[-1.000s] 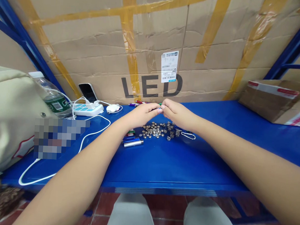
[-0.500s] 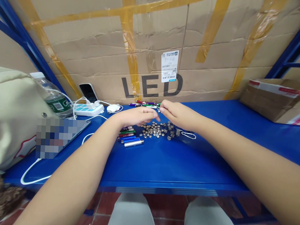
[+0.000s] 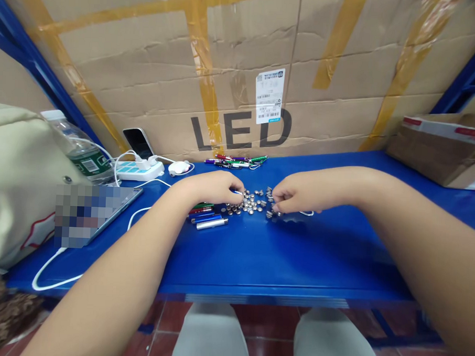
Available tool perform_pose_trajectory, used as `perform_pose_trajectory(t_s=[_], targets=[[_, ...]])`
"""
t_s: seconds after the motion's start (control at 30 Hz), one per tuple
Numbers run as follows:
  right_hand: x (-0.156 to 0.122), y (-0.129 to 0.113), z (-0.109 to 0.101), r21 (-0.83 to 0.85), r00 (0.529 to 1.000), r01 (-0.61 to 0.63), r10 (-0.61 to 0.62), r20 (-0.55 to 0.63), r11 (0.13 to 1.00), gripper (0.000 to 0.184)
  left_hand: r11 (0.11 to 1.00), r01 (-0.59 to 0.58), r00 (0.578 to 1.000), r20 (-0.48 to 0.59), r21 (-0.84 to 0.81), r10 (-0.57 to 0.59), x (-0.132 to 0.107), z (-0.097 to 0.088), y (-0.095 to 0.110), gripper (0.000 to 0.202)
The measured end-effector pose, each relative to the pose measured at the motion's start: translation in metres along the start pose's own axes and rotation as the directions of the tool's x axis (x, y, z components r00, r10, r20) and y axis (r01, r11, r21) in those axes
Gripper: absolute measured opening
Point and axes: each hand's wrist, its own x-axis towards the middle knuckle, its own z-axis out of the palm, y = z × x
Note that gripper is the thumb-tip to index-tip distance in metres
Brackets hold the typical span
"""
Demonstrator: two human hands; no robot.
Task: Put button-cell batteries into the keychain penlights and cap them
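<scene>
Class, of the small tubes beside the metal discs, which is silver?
The frontmost tube, just below the left hand; the tubes beside it are blue, red or green, not silver.

And we're away from the back row! Our left hand (image 3: 209, 187) has dropped to the left edge of the button cells (image 3: 252, 202), our right hand (image 3: 299, 196) has parted from it and landed on their right side, and a green penlight (image 3: 259, 159) now angles out from the row.

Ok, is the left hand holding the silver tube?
No: the silver tube lies on the blue shelf, apart from the left hand, which is at the edge of the button batteries.
</scene>
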Motion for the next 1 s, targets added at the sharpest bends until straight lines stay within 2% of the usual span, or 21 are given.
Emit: perform_pose_trajectory(t_s=[0.13,0.3,0.53,1.0], targets=[[0.000,-0.006,0.002,-0.102,1.000,0.011,-0.012,-0.007,0.995,0.026,1.000,-0.010,1.000,-0.002,0.008,0.010,0.001,0.000,-0.004,0.026],[0.005,-0.005,0.005,-0.150,1.000,0.029,-0.028,0.004,0.988,0.029,0.999,-0.038,0.999,-0.007,0.004,0.038,0.002,-0.001,-0.008,0.027],[0.005,-0.006,0.005,-0.128,0.995,-0.063,0.072,0.070,0.990,0.028,0.999,-0.043,0.999,-0.026,0.019,0.044,0.003,-0.001,-0.011,0.024],[0.004,-0.008,0.006,-0.117,0.993,-0.083,0.092,0.076,0.990,0.030,0.999,-0.031,0.999,-0.012,0.040,0.031,0.002,-0.005,-0.010,0.025]])
